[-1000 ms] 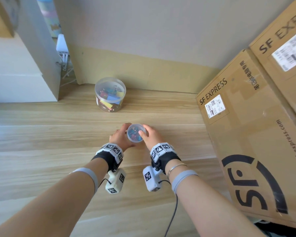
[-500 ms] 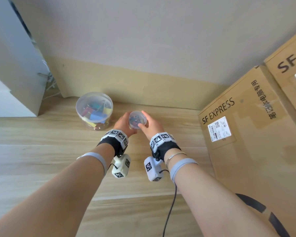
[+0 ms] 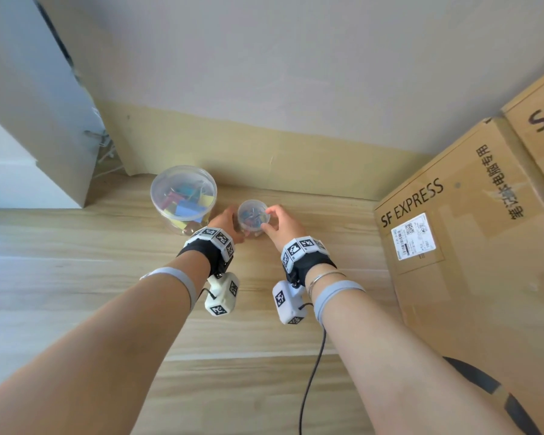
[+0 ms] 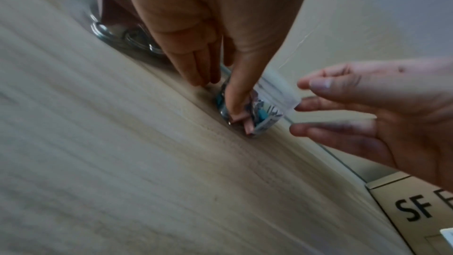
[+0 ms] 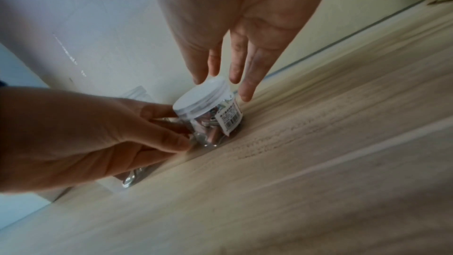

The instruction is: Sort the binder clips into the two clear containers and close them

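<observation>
A small clear jar [image 3: 253, 218] with its lid on holds small coloured binder clips and stands on the wooden surface [image 3: 76, 277]. My left hand [image 3: 230, 226] grips its left side between thumb and fingers, as the right wrist view shows at the left hand [image 5: 171, 127] on the small jar [image 5: 208, 108]. My right hand [image 3: 272, 219] hovers at the jar's right with straight, spread fingers [image 5: 245, 92] by the lid. The large clear container [image 3: 182, 199], lidded and full of bigger clips, stands just left of the jar.
A wall with a beige baseboard [image 3: 264, 158] runs just behind both containers. Tall SF Express cardboard boxes [image 3: 468, 246] stand on the right. A white cabinet or panel [image 3: 29, 120] rises at the far left. A cable [image 3: 311, 372] hangs from my right wrist.
Both hands moved the small jar away from me toward the wall, down beside the large container. My right hand's fingers have straightened and loosened off the jar.
</observation>
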A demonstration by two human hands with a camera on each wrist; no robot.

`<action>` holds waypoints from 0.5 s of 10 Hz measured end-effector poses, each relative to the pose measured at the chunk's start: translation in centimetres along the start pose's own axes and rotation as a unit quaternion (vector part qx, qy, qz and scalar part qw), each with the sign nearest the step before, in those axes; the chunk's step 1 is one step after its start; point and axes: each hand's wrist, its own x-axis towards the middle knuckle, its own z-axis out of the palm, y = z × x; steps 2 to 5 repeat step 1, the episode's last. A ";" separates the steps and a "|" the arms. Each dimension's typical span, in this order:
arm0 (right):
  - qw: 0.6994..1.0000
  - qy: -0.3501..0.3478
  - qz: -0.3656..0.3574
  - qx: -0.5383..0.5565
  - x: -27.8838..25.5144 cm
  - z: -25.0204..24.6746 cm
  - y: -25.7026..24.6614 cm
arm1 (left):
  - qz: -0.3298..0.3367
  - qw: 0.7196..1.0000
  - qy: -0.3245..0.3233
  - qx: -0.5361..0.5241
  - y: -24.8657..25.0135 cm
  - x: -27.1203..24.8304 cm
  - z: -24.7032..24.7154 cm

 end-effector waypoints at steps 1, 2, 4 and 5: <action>1.000 0.030 0.005 -0.003 -0.8 -0.7 -0.4 | -0.022 0.999 -0.016 0.021 -0.4 -1.1 -0.9; 1.000 0.030 0.005 -0.003 -0.8 -0.7 -0.4 | -0.022 0.999 -0.016 0.021 -0.4 -1.1 -0.9; 1.000 0.030 0.005 -0.003 -0.8 -0.7 -0.4 | -0.022 0.999 -0.016 0.021 -0.4 -1.1 -0.9; 1.000 0.030 0.005 -0.003 -0.8 -0.7 -0.4 | -0.022 0.999 -0.016 0.021 -0.4 -1.1 -0.9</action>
